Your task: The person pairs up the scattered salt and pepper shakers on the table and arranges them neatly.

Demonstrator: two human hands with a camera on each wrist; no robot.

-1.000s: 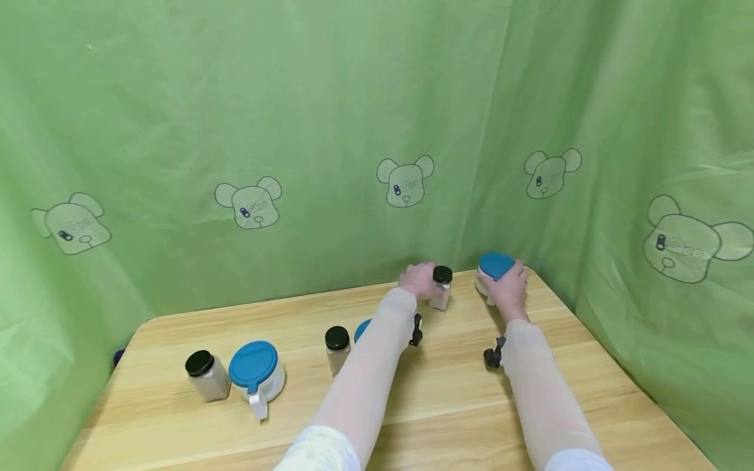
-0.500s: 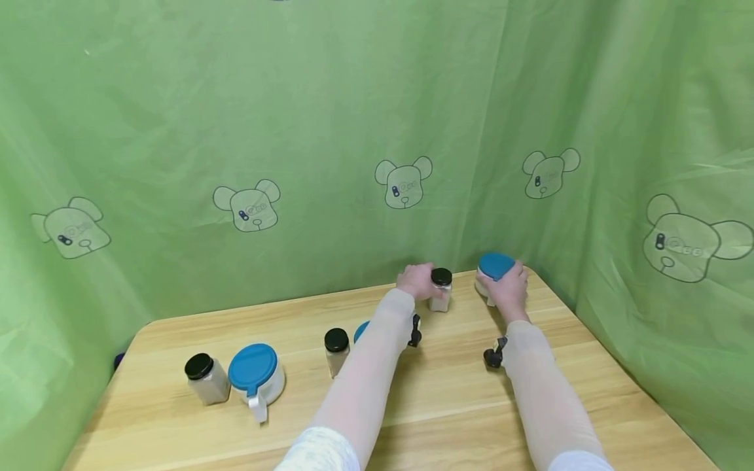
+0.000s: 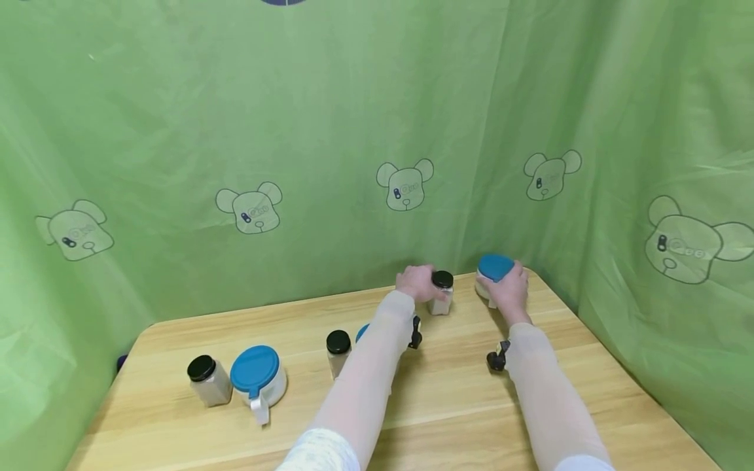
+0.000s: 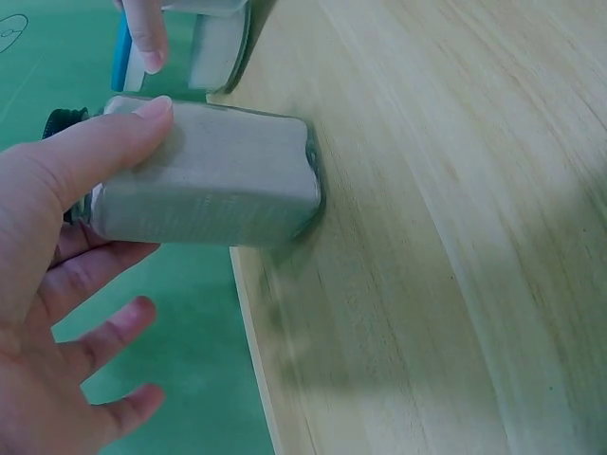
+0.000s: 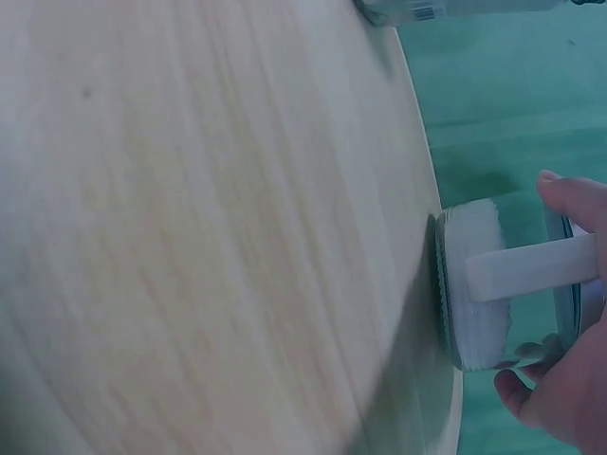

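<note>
My left hand (image 3: pixel 417 282) grips a square clear jar (image 4: pixel 209 180) with a black screw lid and pale contents. In the left wrist view the thumb lies along one side, the forefinger is on the other near the lid, and the other fingers are spread. The jar stands upright near the table's back edge. To its right, my right hand (image 3: pixel 511 291) holds a round clear pot (image 5: pixel 479 322) by its upper part, thumb and fingers around the blue lid (image 3: pixel 495 265). White contents fill the pot's bottom, and its white handle (image 5: pixel 531 268) points toward me.
On the wooden table (image 3: pixel 459 418), another black-lidded jar (image 3: pixel 211 386) stands at left beside a blue-lidded pot (image 3: pixel 256 369). Mid-table, a third black-lidded jar (image 3: pixel 338 353) and a blue lid (image 3: pixel 362 331) are partly behind my left forearm. Green curtain (image 3: pixel 330 131) hangs behind.
Both hands keep their hold on the jar and the pot, which stay in place. Only the head view tilts very slightly upward.
</note>
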